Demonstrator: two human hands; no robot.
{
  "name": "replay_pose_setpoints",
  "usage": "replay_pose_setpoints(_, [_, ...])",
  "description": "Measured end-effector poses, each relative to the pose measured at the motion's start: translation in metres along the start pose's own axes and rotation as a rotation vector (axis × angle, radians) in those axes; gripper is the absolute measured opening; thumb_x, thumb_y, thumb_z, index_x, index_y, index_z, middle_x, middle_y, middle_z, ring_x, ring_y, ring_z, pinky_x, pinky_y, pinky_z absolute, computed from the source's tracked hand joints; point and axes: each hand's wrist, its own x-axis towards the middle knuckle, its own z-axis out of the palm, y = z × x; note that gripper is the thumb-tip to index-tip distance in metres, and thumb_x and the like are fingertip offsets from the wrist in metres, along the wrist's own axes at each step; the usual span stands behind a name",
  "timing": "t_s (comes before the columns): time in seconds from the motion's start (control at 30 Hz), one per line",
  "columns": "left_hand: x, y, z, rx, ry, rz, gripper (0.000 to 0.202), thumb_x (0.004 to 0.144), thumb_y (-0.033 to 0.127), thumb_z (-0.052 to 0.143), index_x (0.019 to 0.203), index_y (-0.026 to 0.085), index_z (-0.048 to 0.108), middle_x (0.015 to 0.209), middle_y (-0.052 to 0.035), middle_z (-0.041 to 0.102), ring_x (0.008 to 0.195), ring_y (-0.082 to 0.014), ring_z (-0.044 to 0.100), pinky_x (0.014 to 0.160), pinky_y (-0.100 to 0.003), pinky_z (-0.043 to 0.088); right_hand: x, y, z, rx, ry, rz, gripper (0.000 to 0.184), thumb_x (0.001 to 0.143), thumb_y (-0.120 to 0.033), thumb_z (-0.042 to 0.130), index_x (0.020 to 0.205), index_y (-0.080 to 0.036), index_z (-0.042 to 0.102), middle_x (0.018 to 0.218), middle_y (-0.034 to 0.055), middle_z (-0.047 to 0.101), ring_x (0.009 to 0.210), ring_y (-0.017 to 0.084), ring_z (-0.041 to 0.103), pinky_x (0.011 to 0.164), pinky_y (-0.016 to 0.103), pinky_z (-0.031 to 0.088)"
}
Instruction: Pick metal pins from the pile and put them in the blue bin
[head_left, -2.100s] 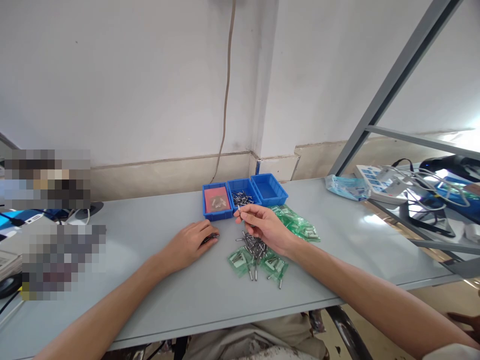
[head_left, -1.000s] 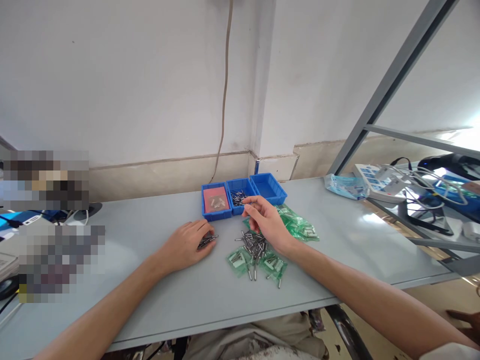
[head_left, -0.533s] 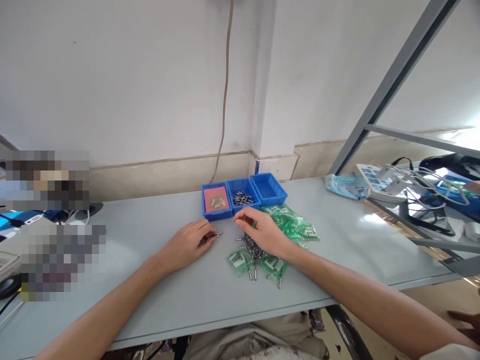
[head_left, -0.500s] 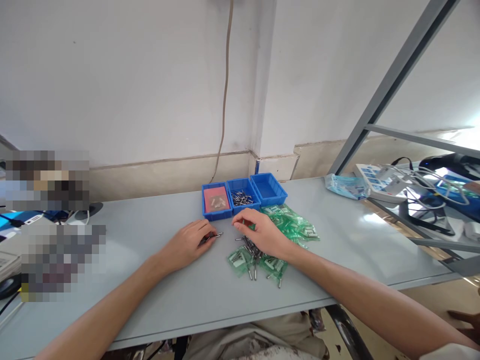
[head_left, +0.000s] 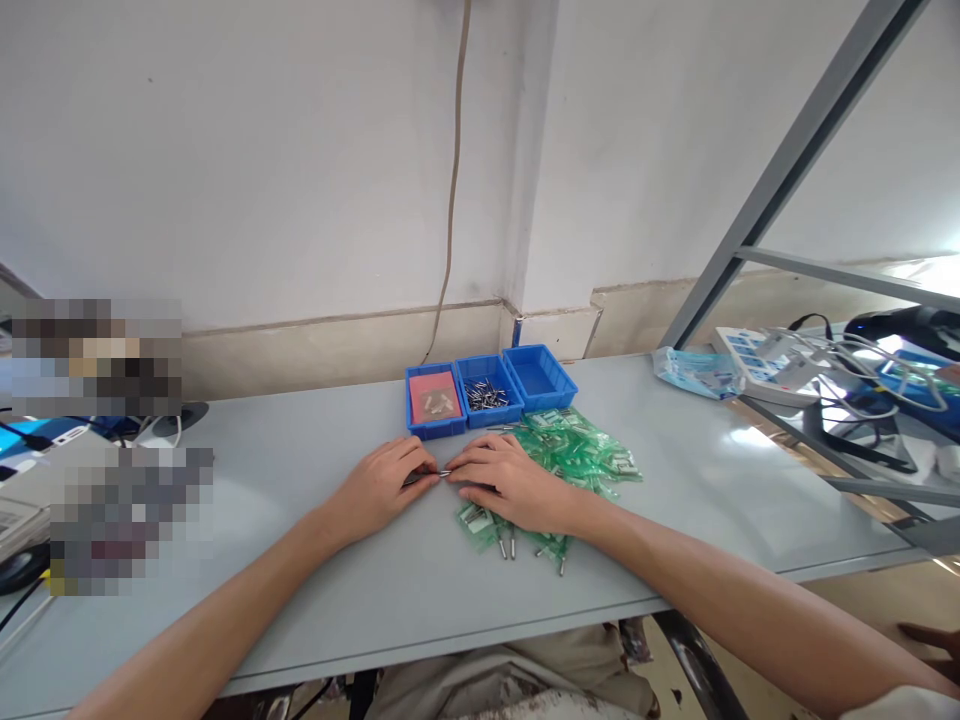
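My left hand (head_left: 390,480) rests on the table with its fingers closed around thin metal pins (head_left: 444,473), whose ends stick out to the right. My right hand (head_left: 510,480) meets it, fingertips at the protruding pin ends, its thumb lower and slightly apart. Under and beside my right hand lie green plastic bags (head_left: 592,447) with metal parts inside, and several loose metal pins (head_left: 512,545). Behind the hands, a blue bin (head_left: 489,395) holds many metal pins. My right hand hides part of the pile.
To the left of the pin bin, a blue bin (head_left: 435,430) holds a red card and a small clear bag. Another blue bin (head_left: 540,375) stands at right. A light-blue packet (head_left: 697,372), power strip (head_left: 765,365) and cables lie by the metal frame (head_left: 787,140).
My right hand has moved left and down from above the pin pile to the pin ends at my left hand. My left hand has stayed nearly in place, still holding pins.
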Motion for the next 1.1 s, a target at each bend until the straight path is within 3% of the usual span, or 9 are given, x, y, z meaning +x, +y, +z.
replay_pose_setpoints(0.67, [0.0000,-0.0037,-0.0002,-0.008,0.009,-0.006,0.029,0.107,0.046,0.052,0.096,0.021,0.060,0.095,-0.0037,0.065,0.087,-0.0205,0.060,0.079,-0.034,0.049,-0.0008,-0.0020,-0.0010,0.006,-0.019,-0.005,0.029,0.104,-0.033,0.060,0.131,-0.030,0.071,0.138,0.0073,0.067,0.128,0.029,0.051,0.109,0.050,0.039])
replay_pose_setpoints(1.1, [-0.0005,-0.0040,-0.0010,-0.024,-0.009,0.005,0.026,0.108,0.044,0.051,0.107,0.022,0.065,0.102,-0.0047,0.066,0.092,-0.0202,0.062,0.083,-0.034,0.051,-0.0010,0.0011,-0.0010,0.013,0.004,0.009,0.024,0.103,-0.034,0.064,0.124,-0.029,0.073,0.126,0.0069,0.069,0.122,0.029,0.053,0.106,0.047,0.039])
